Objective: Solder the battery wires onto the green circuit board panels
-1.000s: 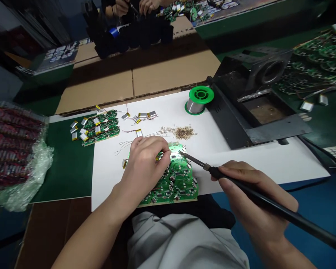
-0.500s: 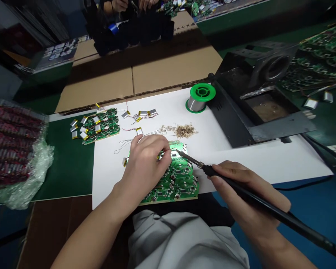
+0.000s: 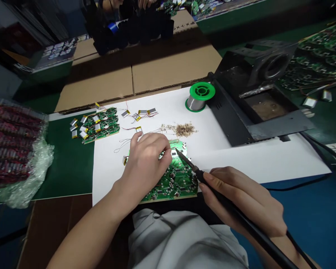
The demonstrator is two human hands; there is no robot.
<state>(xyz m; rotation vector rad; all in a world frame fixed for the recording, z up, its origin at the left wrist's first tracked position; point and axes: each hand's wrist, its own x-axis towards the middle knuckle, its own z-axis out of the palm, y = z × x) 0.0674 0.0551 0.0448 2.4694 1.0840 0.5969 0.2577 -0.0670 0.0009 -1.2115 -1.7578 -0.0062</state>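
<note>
My right hand (image 3: 243, 198) is closed around the black handle of a soldering iron (image 3: 192, 164). The iron's tip meets the upper part of a green circuit board panel (image 3: 182, 183), close to my left fingertips. My left hand (image 3: 148, 158) rests over the panel's left side with thumb and forefinger pinched on a thin wire, only a short bit of which shows by the tip. From behind that hand peeks a small silver battery (image 3: 124, 160). Another battery (image 3: 139, 129) with thin leads lies just beyond my knuckles.
A green solder spool (image 3: 197, 97) stands beside a black metal stand (image 3: 226, 119). Brown clippings (image 3: 184, 130) are heaped on the white paper (image 3: 212, 160). Left are a second board panel (image 3: 109, 121) bearing batteries and a bubble-wrapped stack (image 3: 14, 149). Across the cardboard (image 3: 106, 82), another person's hands (image 3: 142, 3) show.
My right hand has shifted left and slightly down, tilting the soldering iron more steeply, while its tip stays at nearly the same spot. My left hand has barely moved.
</note>
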